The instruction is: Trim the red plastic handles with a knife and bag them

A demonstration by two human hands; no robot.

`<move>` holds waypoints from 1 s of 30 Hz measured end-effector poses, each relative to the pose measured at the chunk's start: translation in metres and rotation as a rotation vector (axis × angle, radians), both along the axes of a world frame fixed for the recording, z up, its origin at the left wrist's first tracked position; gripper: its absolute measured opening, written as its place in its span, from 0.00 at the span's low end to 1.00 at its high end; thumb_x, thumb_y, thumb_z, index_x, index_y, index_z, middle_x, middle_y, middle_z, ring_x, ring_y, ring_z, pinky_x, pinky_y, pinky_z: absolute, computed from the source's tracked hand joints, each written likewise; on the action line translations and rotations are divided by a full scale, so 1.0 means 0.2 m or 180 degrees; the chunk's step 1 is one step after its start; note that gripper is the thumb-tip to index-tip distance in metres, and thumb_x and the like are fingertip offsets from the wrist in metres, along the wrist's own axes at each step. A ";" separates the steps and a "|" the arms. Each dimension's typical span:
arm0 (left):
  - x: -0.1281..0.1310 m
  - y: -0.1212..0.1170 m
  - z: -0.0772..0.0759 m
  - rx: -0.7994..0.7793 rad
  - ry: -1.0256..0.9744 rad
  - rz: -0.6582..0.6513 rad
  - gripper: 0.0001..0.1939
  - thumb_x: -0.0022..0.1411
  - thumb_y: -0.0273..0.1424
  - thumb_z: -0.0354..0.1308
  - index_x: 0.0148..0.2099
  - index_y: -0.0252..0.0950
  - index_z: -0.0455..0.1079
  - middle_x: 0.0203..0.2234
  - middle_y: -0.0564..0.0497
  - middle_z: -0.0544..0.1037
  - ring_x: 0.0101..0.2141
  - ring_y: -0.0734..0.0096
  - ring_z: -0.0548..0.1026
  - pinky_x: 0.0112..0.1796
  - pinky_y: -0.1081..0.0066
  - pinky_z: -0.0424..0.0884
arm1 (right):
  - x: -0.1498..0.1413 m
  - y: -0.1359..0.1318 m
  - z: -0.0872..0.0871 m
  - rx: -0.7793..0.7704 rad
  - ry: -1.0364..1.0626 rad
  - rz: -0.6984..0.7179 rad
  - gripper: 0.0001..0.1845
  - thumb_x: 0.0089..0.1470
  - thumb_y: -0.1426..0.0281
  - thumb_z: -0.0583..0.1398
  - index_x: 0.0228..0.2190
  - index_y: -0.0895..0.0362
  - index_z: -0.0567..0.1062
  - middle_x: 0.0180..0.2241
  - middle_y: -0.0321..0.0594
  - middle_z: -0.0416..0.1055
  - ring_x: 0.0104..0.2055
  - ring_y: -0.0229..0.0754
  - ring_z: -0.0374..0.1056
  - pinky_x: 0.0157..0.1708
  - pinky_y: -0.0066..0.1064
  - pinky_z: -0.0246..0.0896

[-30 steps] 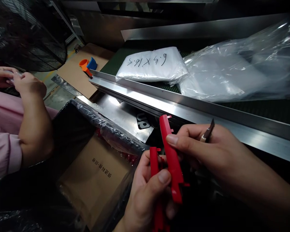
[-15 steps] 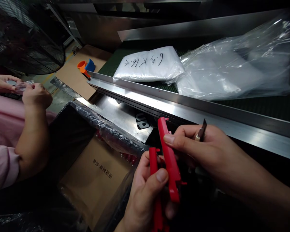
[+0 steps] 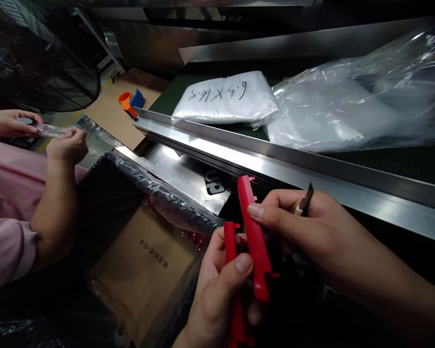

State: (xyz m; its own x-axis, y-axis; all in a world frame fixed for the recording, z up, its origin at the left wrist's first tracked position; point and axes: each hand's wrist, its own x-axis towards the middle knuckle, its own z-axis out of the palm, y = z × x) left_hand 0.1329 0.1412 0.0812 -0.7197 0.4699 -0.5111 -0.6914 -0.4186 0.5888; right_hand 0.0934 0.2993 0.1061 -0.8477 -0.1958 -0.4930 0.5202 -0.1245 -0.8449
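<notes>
My left hand (image 3: 217, 290), at the lower middle, closes round a long narrow red plastic part (image 3: 230, 249), its thumb lying across the front. A second red plastic part (image 3: 254, 241), with small side tabs, is pinched between thumb and fingers of my right hand (image 3: 300, 217). The two parts lie side by side at a slight angle; whether they touch is unclear. A small knife (image 3: 305, 200) with a dark pointed blade and pale handle also sticks up from between my right fingers. Its lower end is hidden by the hand.
A green conveyor belt (image 3: 199, 72) with a metal rail (image 3: 235, 150) carries white plastic-wrapped packs (image 3: 226, 99). Below left stands a bag-lined bin (image 3: 159, 195) with cardboard (image 3: 141, 270) inside. A co-worker's hands (image 3: 67, 145) hold clear plastic. A fan (image 3: 58, 63) stands behind.
My hands and both red parts stay almost still; the knife tilts slightly right. The co-worker's hands have moved right and the clear plastic is now stretched between them.
</notes>
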 end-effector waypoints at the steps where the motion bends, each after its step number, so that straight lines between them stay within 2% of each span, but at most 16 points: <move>1: 0.00 0.00 0.00 -0.0006 -0.0001 -0.0005 0.18 0.65 0.41 0.57 0.48 0.37 0.55 0.20 0.57 0.66 0.14 0.85 0.58 0.16 0.85 0.55 | 0.00 0.00 0.00 0.0000 0.0006 -0.0006 0.17 0.56 0.62 0.65 0.21 0.58 0.71 0.18 0.30 0.66 0.20 0.28 0.58 0.19 0.17 0.51; 12: 0.00 -0.01 -0.01 -0.0054 0.0008 0.0014 0.21 0.63 0.42 0.59 0.49 0.37 0.57 0.24 0.55 0.68 0.15 0.86 0.60 0.16 0.85 0.56 | 0.01 -0.01 0.00 0.0043 -0.0007 0.0028 0.19 0.55 0.60 0.66 0.21 0.58 0.70 0.18 0.29 0.65 0.21 0.27 0.59 0.20 0.17 0.53; 16: 0.00 -0.01 -0.01 -0.0118 0.0111 0.0132 0.19 0.63 0.38 0.61 0.48 0.36 0.58 0.26 0.54 0.70 0.16 0.87 0.60 0.17 0.86 0.57 | 0.02 -0.01 -0.01 0.0095 0.0046 0.0055 0.22 0.56 0.54 0.64 0.22 0.58 0.71 0.18 0.30 0.62 0.21 0.28 0.56 0.20 0.18 0.51; 21: -0.01 -0.03 0.00 -0.0117 0.0141 0.0147 0.22 0.61 0.40 0.63 0.50 0.37 0.59 0.34 0.48 0.74 0.15 0.88 0.60 0.15 0.85 0.54 | 0.05 0.01 -0.03 0.0107 0.0074 0.0244 0.20 0.60 0.54 0.59 0.29 0.57 0.77 0.20 0.33 0.64 0.23 0.30 0.59 0.22 0.20 0.53; 26: -0.03 -0.04 0.00 -0.0005 0.0285 0.0152 0.21 0.62 0.40 0.63 0.50 0.37 0.60 0.29 0.50 0.74 0.15 0.88 0.60 0.19 0.85 0.57 | 0.06 0.02 -0.03 0.0078 -0.0064 0.0254 0.16 0.59 0.58 0.60 0.41 0.56 0.78 0.22 0.33 0.68 0.24 0.31 0.60 0.22 0.21 0.53; 30: -0.03 -0.04 0.00 0.0026 0.0217 0.0078 0.23 0.62 0.41 0.63 0.51 0.36 0.59 0.34 0.45 0.75 0.16 0.88 0.59 0.16 0.85 0.53 | 0.06 0.01 -0.03 -0.0015 -0.0122 0.0220 0.17 0.58 0.59 0.60 0.44 0.57 0.78 0.23 0.35 0.70 0.24 0.31 0.61 0.23 0.22 0.53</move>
State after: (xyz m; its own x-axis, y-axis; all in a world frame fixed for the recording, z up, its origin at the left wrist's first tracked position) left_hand 0.1278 0.1334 0.0820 -0.7641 0.4556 -0.4567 -0.6393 -0.4400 0.6307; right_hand 0.1049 0.3008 0.0997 -0.8125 -0.2556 -0.5239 0.5597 -0.0910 -0.8237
